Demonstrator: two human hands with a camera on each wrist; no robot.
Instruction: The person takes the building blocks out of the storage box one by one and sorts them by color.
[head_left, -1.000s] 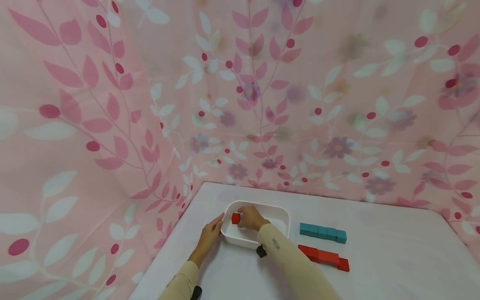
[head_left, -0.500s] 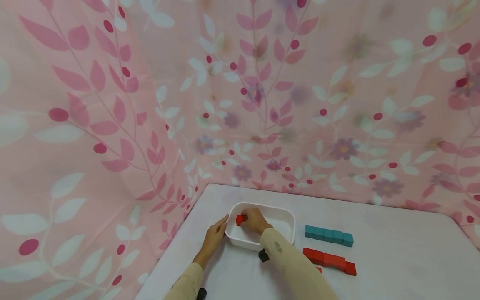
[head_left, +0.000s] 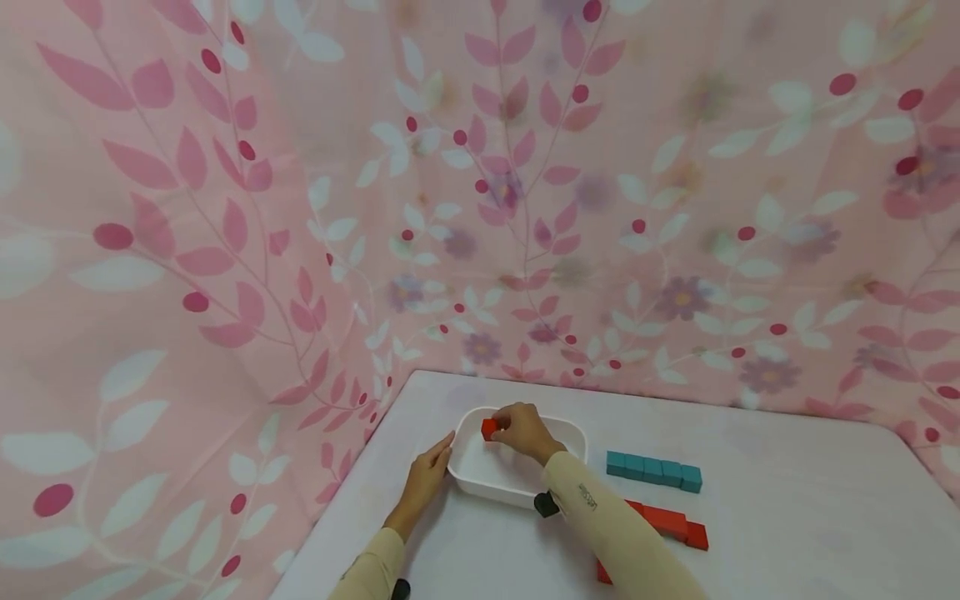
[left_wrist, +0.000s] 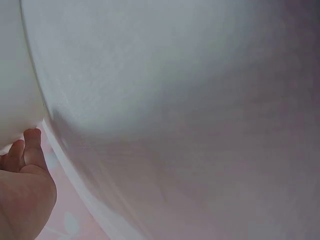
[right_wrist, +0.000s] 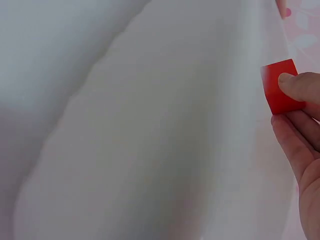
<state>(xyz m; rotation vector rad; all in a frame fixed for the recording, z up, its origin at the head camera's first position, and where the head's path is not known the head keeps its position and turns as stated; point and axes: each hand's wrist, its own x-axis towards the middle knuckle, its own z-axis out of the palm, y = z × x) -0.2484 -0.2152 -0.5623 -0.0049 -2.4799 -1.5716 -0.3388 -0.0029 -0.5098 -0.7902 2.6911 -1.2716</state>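
Observation:
My right hand [head_left: 525,431] pinches a red cube [head_left: 489,429] between thumb and fingers, above the left part of a white rectangular container [head_left: 491,492]. In the right wrist view the thumb presses one face of the red cube [right_wrist: 280,87], with fingertips beneath its edge. My left hand [head_left: 426,477] rests its extended fingers against the container's left side. Seen from the left wrist, those fingers [left_wrist: 33,145] touch the white wall [left_wrist: 17,70] from outside. The right hand and sleeve hide part of the container's inside.
Right of the container lies a row of several teal cubes [head_left: 654,471]. Nearer is a row of red blocks [head_left: 666,522], partly behind the right sleeve, with another red piece [head_left: 604,572] showing below it. Pink floral cloth [head_left: 525,208] hangs behind and left of the white table [head_left: 787,500].
My right hand has taken hold of the red cube and lifted it from the container floor, up and slightly rightward. My left hand has stayed at the container's left side.

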